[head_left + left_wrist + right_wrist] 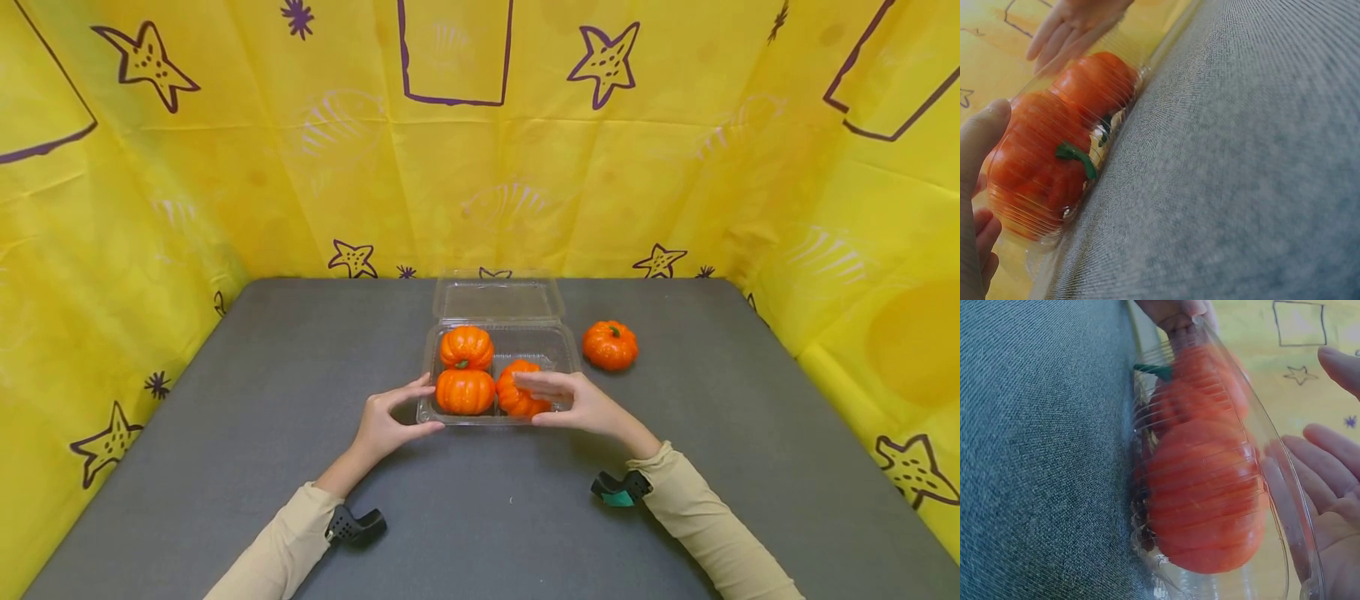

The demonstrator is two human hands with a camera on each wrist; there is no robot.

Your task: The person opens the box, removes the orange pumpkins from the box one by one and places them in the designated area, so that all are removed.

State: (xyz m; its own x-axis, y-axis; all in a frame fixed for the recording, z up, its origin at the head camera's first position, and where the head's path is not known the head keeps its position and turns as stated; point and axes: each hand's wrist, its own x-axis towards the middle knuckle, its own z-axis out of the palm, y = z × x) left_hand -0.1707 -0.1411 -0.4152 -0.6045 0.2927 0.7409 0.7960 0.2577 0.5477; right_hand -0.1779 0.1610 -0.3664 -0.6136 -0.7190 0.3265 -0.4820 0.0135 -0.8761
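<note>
A clear plastic box [534, 343] sits on the grey tabletop [487, 517], its lid [497, 297] swung open behind it, which leaves the top free for access. Inside the left half of the box are two toy pumpkins: the back-left pumpkin [467, 343] and the front-left pumpkin [465, 392], one behind the other and seemingly touching, probably packed close to save room. The front-right pumpkin [513, 397] lies in the box beside the front-left one and appears tilted on its side, perhaps because it is not settled. The outside pumpkin [611, 346] rests upright on the tabletop, just to the right of the box, within easy reach. The left hand [386, 425] grips the box's front-left corner, thumb at the front and fingers along the left side, most likely to keep so light a container from sliding. The right hand [581, 406] is spread wide at the box's front-right part, fingers out straight above the front-right pumpkin and thumb near the front rim; whether it touches that pumpkin I cannot tell, but the wide spread would suit something so round. A yellow cloth [300, 200] stands behind the box.
</note>
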